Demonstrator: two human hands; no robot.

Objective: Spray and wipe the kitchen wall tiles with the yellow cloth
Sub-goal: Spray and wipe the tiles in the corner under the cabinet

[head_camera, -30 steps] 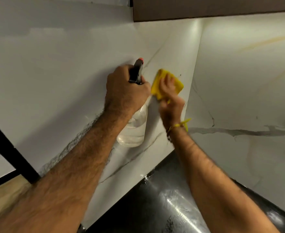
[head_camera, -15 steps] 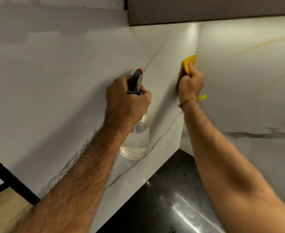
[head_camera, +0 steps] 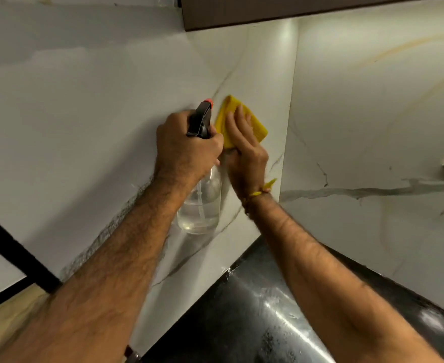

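Back down and leftward from the corner seam since half a second ago: yellow cloth (head_camera: 241,121) and right hand (head_camera: 244,150) now just beside the sprayer head; bottle hand barely shifted. Going left to right: left hand (head_camera: 186,150) wrapped fully closed around the neck of the spray bottle (head_camera: 200,205), black trigger head with its orange nozzle tip poking up above the knuckles, clear body hanging below the fist with a little liquid in the bottom. Immediately right of that fist, right hand flat and open, fingers (head_camera: 237,119) spread and pressing the cloth against the wall tiles (head_camera: 84,100), no pinch visible, cloth held by palm pressure. Cloth sticking out above and to the right of those fingertips, long axis slanting from upper left to lower right. Corner seam further right of the fingers, unwiped-looking marble face beyond it. Right hand clearly the nearer one to the next patch, so likely another stroke by it, with the nozzle aimed at roughly the same panel. Count: one cloth, one bottle, two hands, two tiled wall faces meeting at one corner, one dark countertop (head_camera: 255,310) below.
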